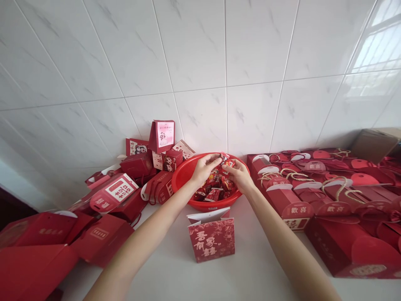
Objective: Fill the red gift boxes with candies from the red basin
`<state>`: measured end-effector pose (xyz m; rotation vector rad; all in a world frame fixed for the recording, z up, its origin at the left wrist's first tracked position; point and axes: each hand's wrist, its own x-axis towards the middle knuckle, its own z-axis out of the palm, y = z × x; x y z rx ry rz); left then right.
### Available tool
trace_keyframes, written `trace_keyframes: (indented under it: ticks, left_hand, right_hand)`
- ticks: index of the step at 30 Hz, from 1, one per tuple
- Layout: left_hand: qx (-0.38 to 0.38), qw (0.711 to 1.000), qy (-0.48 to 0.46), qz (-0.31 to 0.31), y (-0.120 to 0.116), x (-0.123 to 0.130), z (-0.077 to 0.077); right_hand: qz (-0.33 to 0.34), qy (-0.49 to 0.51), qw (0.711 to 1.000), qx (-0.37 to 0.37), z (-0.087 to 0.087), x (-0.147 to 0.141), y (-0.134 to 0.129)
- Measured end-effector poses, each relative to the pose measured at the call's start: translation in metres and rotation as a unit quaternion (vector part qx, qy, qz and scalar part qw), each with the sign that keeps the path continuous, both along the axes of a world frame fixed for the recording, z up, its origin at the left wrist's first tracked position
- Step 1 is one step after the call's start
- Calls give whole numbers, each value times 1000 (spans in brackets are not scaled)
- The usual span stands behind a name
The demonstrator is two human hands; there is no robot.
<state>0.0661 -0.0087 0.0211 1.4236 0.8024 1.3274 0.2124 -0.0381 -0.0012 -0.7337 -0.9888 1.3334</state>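
Both hands are over a red plastic basket (180,177) that holds wrapped candies (214,194). Between the fingertips, a small red candy packet (227,164) is pinched by my right hand (239,174). The closed fingers of my left hand (205,168) reach the packet's left side, with a bit of red wrapper at their tips. In front of the basket, nearer to me, a red paper gift box (211,239) with pale characters stands upright, its top open.
Red gift boxes (108,194) lie in a jumbled pile at the left. Rows of red boxes (290,205) with rope handles fill the right side. A brown carton (372,144) is at the back right. White tiles (200,117) rise behind.
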Motion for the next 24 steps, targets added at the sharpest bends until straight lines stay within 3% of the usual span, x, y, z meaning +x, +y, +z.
trace_keyframes:
  ticks: [9,19,24]
  left_hand:
    - [55,992,74,82,4,-14,-6]
    - [51,987,151,8,0,-15,0]
    - [-3,973,223,-51,16,-42,6]
  right_hand:
    - [7,6,1000,13,1,0,0]
    - [42,-14,999,6,3,0,-3]
    - [24,-31,999,5,4,-1,-4]
